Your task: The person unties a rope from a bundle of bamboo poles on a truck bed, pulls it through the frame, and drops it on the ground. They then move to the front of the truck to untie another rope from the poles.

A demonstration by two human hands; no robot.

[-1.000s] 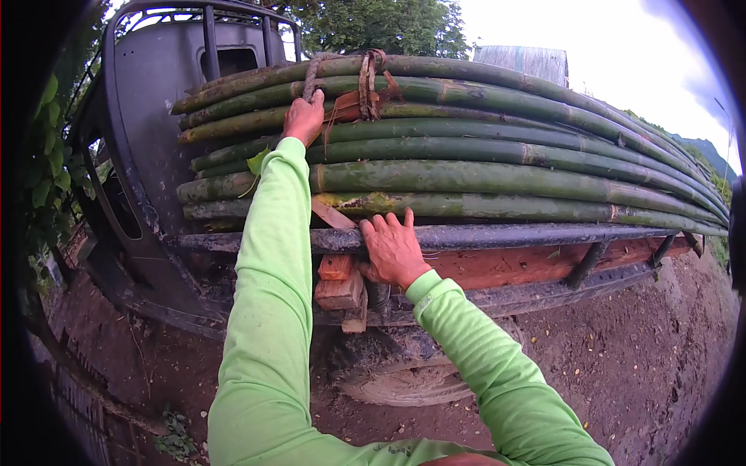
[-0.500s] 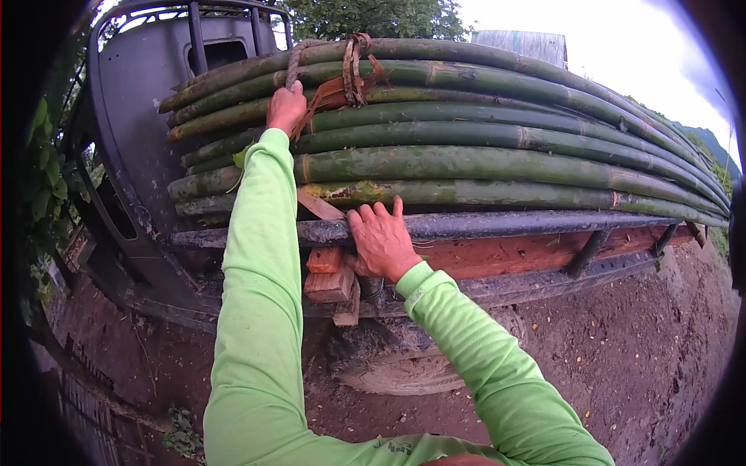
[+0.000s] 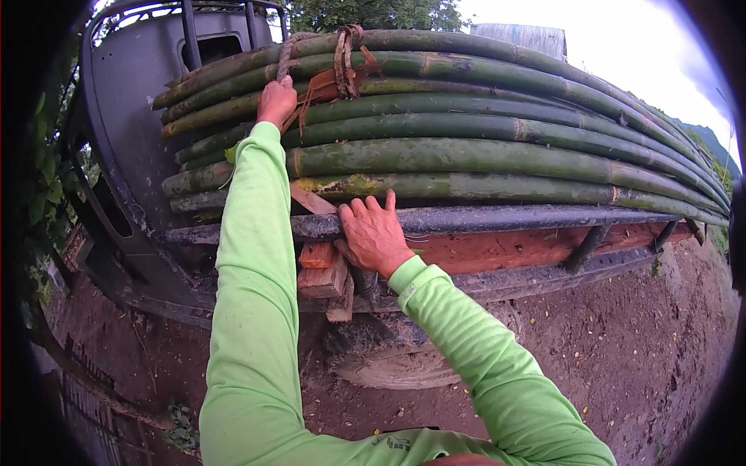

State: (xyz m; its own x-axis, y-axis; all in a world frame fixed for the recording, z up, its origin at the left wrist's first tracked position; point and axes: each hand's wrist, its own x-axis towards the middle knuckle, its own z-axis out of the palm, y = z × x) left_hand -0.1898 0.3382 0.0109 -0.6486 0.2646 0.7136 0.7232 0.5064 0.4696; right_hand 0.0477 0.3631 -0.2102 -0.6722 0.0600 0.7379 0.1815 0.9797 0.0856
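Note:
Long green bamboo poles (image 3: 466,152) lie stacked lengthwise on the truck bed. My left hand (image 3: 277,102) is closed around a thick rope (image 3: 286,56) that runs over the top poles near their left ends. Just right of that hand, a brown strip tie (image 3: 343,66) with a frayed end binds the upper poles. Lower down, my right hand (image 3: 374,235) grips the dark metal side rail (image 3: 497,217), its fingertips over the top by the lowest pole. Beside it, short wooden blocks (image 3: 322,279) stick out under the rail.
The dark truck cab (image 3: 151,93) stands at the left. Below the bed, a muddy wheel (image 3: 404,366) shows above the brown dirt ground (image 3: 590,349). Reddish planks (image 3: 497,252) lie under the rail. Leaves (image 3: 54,179) hang at the far left.
The view has shifted slightly, so the truck and poles appear a little higher and further left. Both hands keep their holds on the rope and rail.

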